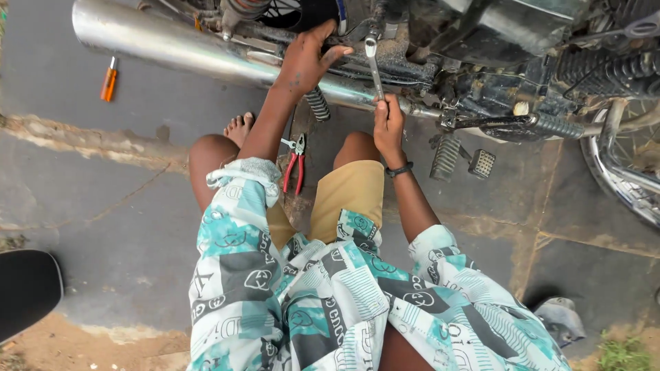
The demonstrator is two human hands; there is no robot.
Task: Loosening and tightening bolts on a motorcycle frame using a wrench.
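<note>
Right hand (388, 127) grip closed on spanner (374, 69); left hand (306, 62) on exhaust pipe (172, 45).

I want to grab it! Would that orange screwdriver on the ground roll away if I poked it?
Probably a little: the orange screwdriver has a rounded handle and lies free on smooth paving. It looks stiff and light, so a poke would likely shift it easily.

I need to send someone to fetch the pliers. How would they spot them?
Start at the long chrome exhaust pipe of the motorcycle and drop to the paved ground between the crouching person's knees. The pliers lie there below the left hand, with red handles, unlike the orange screwdriver lying farther left.
</note>
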